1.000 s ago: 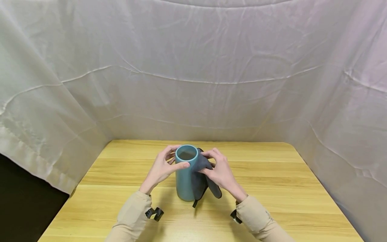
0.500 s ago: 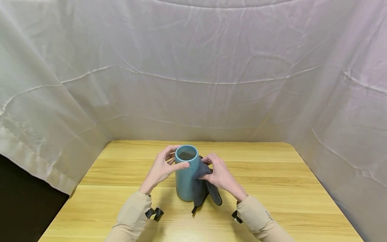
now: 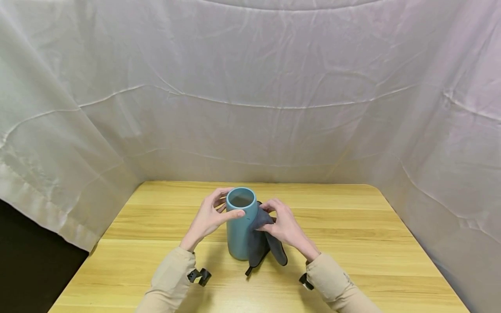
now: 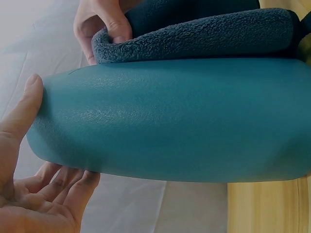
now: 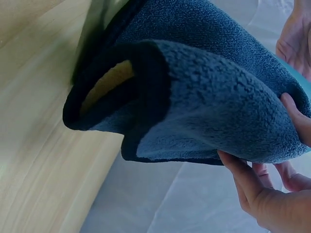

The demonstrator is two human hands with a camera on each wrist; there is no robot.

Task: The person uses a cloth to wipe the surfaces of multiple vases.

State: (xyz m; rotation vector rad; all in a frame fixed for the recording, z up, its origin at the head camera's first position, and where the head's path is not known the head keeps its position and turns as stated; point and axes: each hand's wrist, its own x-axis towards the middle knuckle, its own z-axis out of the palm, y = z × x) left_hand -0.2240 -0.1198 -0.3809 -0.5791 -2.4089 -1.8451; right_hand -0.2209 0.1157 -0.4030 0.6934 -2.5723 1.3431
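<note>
on the wood-grained worktop (image 3: 344,243) stands our vase (image 3: 237,234), a smooth blue cylinder, upright and tapering towards its open top. there our left hand (image 3: 207,216) grips it; our right hand (image 3: 285,224) pinches a fuzzy, dark-edged cloth (image 3: 258,247), folded against its right side.

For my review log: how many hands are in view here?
2: the left hand holds the blue container near its top, and the right hand pinches the grey cloth beside it. Both are partly hidden.

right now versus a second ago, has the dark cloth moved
Yes, down: in the head view, the dark cloth hangs lower relative to the blue container.
</note>
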